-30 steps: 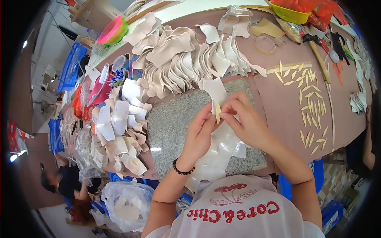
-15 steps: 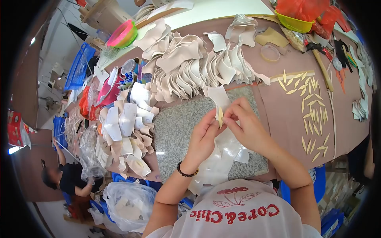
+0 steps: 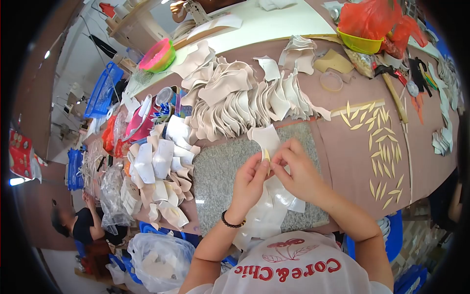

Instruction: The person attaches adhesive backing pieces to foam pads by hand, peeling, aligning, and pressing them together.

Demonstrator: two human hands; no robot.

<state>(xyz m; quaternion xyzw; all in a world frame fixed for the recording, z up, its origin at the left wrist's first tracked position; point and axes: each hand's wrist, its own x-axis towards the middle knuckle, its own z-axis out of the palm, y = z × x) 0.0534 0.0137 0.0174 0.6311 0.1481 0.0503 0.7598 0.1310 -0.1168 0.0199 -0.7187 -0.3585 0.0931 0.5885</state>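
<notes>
Yellowish leaf shape (image 3: 266, 155) (slim, pointed) pinched by fingers of left hand (image 3: 250, 180); right hand (image 3: 296, 170) curled close, grasp unclear.

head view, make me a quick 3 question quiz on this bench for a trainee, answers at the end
1. True or false: the left hand and the right hand are both over the grey slab.
2. Multiple choice: where do the loose yellow leaf-shaped pieces lie?
A) left of the slab
B) on the slab
C) right of the slab
3. Fill in: the yellow-green basin holds a ____ plastic bag.

Key: 1 true; 2 C; 3 red.
</notes>
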